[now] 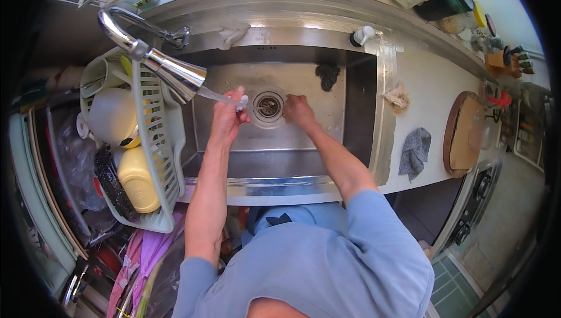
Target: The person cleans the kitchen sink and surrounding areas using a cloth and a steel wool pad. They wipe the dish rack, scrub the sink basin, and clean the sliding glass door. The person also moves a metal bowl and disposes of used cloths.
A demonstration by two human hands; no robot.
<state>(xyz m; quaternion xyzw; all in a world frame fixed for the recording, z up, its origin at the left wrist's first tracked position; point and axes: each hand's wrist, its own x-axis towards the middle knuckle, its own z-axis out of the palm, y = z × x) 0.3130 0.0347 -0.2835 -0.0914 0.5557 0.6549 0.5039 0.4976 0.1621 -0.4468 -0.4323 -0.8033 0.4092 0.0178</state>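
One small white lump [242,102] gripped in left hand [227,116], probably light, slippery; pinch its middle. Right hand [299,111] blurred, can't tell finger state.

Crowded left of the left grip [227,117] by the faucet head [175,75] and, farther out, by the dish rack [173,122]; open over the drain [269,106] toward the right grip [300,111]; passable beyond that to the sink's right wall [360,105], though obstructed ahead and rightward by a dark scrubber [328,77].
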